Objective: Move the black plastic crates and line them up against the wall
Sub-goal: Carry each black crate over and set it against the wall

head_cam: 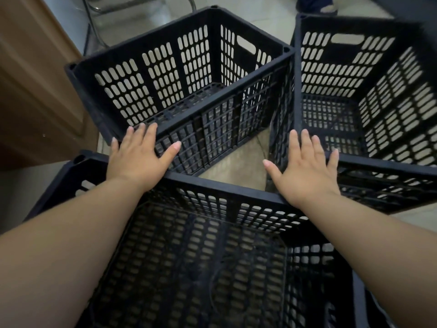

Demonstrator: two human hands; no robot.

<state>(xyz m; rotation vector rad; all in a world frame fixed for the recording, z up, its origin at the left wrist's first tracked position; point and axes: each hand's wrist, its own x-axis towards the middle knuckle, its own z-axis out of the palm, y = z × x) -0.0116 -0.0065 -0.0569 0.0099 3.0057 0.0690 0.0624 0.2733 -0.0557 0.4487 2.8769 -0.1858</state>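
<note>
Two flat hands, left [136,159] and right [305,172], fingers spread, on the near crate's [212,185] far rim.

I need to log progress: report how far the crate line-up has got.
Done: nothing looks lined up; the far-left crate and far-right crate sit at different angles. In hand: the left hand and right hand are spread open at the near crate's far rim, gripping nothing. Left: straightening all three.
</note>
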